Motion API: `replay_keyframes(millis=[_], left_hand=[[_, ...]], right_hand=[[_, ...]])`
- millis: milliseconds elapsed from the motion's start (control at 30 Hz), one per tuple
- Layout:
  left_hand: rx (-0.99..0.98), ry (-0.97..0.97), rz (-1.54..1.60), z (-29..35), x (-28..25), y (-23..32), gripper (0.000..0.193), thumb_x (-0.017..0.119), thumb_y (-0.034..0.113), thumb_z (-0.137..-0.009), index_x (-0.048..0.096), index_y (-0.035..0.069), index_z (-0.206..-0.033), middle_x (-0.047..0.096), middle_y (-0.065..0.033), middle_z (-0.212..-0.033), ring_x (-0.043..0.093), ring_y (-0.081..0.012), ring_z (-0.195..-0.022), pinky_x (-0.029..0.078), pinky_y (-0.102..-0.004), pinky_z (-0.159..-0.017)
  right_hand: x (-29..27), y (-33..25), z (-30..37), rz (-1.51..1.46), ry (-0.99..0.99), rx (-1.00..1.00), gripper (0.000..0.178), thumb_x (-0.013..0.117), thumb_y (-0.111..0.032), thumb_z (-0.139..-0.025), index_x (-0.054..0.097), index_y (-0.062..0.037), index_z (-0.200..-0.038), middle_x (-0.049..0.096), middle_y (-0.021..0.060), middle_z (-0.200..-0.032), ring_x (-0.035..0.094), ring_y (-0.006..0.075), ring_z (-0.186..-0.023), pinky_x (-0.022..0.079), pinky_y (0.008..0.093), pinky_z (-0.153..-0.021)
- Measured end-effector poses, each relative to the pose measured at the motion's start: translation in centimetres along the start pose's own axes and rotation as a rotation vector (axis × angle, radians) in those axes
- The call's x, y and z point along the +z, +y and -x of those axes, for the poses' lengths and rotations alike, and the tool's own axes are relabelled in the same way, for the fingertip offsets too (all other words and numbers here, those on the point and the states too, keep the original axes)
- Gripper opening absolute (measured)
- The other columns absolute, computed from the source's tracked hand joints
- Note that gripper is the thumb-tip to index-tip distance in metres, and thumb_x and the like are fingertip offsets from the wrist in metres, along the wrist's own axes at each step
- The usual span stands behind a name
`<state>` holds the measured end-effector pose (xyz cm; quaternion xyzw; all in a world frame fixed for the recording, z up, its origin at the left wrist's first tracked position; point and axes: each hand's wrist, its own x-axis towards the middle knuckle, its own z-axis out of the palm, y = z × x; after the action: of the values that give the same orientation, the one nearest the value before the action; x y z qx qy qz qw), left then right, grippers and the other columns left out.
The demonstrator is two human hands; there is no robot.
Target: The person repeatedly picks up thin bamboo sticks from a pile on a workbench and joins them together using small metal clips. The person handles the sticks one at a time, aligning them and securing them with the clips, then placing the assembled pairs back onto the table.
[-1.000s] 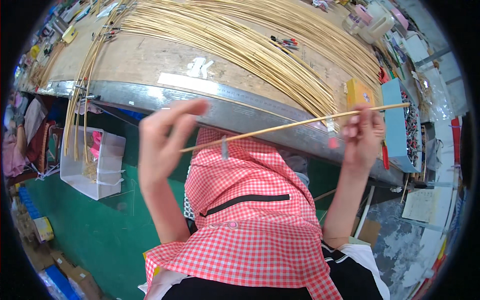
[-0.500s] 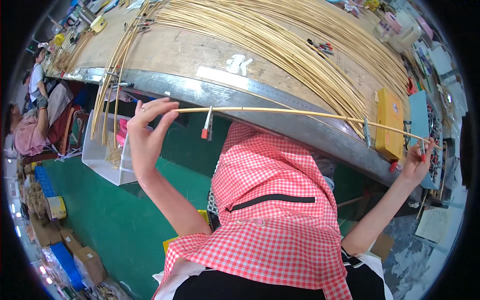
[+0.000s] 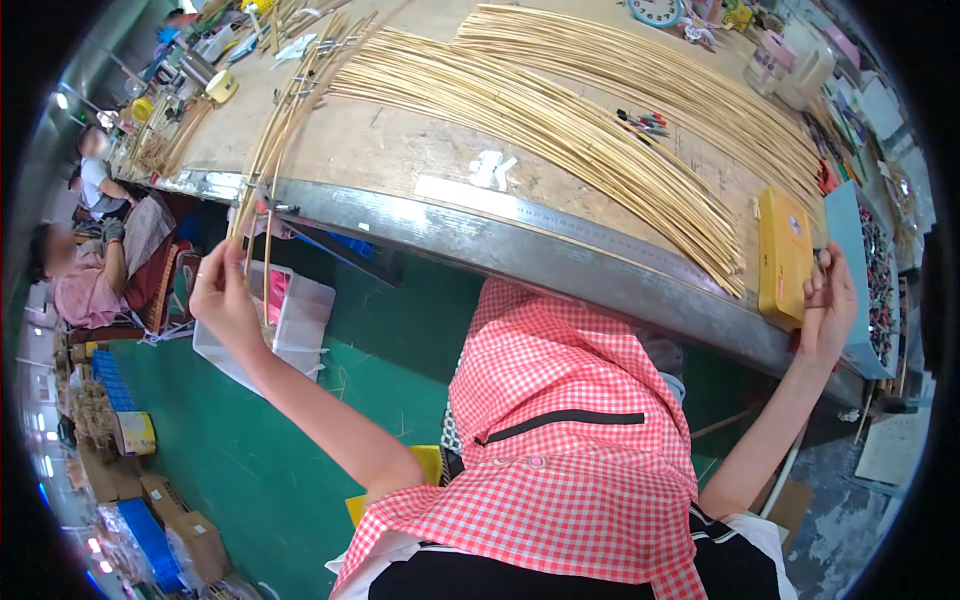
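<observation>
My left hand is out past the table's front edge at the left. Its thumb and fingertips pinch the near end of a bamboo stick, which lies among several clipped sticks there. Small metal clips sit on these sticks. On the far right, my right hand is raised with curled fingers between a yellow box and a light blue box full of small clips. What its fingers hold, if anything, I cannot make out.
Two wide spreads of bamboo sticks cover the tabletop, with pens between them. A steel ruler lies along the front edge beside white cutouts. Below left stands a translucent bin. Two people sit at far left.
The clipped stick that both hands stretched across in front of me is gone from there. My left hand has moved left to the clipped sticks; the right has let go of its end.
</observation>
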<state>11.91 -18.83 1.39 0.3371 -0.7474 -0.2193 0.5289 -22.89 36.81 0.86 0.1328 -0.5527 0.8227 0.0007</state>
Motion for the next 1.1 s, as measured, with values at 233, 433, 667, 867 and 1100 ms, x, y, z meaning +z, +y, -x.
replay_keyframes(millis=[233, 433, 667, 867, 1100], left_hand=[[0.022, 0.036, -0.631, -5.6, 0.8, -7.7, 0.016, 0.063, 0.012, -0.084, 0.071, 0.004, -0.095, 0.068, -0.0168, -0.083, 0.067, -0.0261, -0.073, 0.050, -0.0344, -0.066], [-0.050, -0.017, -0.603, -5.4, 1.1, -11.0, 0.020, 0.062, 0.012, -0.082, 0.070, 0.005, -0.100, 0.070, -0.0148, -0.086, 0.069, -0.0231, -0.078, 0.051, -0.0334, -0.072], [0.178, -0.053, -0.476, -4.8, -1.5, -5.5, 0.021, 0.059, 0.010, -0.086, 0.068, 0.002, -0.104, 0.068, -0.0139, -0.100, 0.064, -0.0253, -0.092, 0.047, -0.0341, -0.082], [0.246, -0.132, -0.282, 0.3, -0.7, 5.4, 0.019, 0.054, 0.004, -0.091, 0.064, -0.004, -0.105, 0.066, -0.0113, -0.098, 0.062, -0.0205, -0.091, 0.046, -0.0305, -0.084], [0.234, -0.194, -0.200, 4.0, 0.5, 8.6, 0.018, 0.055, -0.002, -0.088, 0.065, -0.002, -0.102, 0.065, -0.0103, -0.096, 0.061, -0.0200, -0.089, 0.046, -0.0301, -0.081]], right_hand=[[4.3, 1.5, 0.3, 0.063, -0.042, 0.077, 0.024, 0.052, -0.013, -0.096, 0.058, 0.0016, -0.113, 0.057, 0.0018, -0.088, 0.049, 0.0069, -0.064, 0.042, 0.0192, -0.055], [7.0, 2.2, 0.1, 0.295, -0.035, 0.106, 0.022, 0.055, -0.015, -0.094, 0.063, 0.0014, -0.106, 0.058, 0.0006, -0.082, 0.050, 0.0066, -0.063, 0.043, 0.0200, -0.055], [12.0, 4.7, -7.9, 1.207, -0.403, -0.400, 0.020, 0.056, -0.012, -0.087, 0.064, 0.0031, -0.096, 0.062, 0.0135, -0.081, 0.059, 0.0248, -0.071, 0.049, 0.0335, -0.062], [8.0, 10.4, -18.5, 1.951, -0.533, -0.408, 0.012, 0.048, -0.001, -0.079, 0.059, 0.0040, -0.083, 0.059, 0.0236, -0.090, 0.056, 0.0405, -0.091, 0.046, 0.0453, -0.078], [7.9, 10.8, -19.4, 1.816, -0.597, -0.504, 0.011, 0.052, 0.003, -0.074, 0.057, 0.0032, -0.083, 0.058, 0.0240, -0.093, 0.055, 0.0416, -0.092, 0.046, 0.0465, -0.077]])
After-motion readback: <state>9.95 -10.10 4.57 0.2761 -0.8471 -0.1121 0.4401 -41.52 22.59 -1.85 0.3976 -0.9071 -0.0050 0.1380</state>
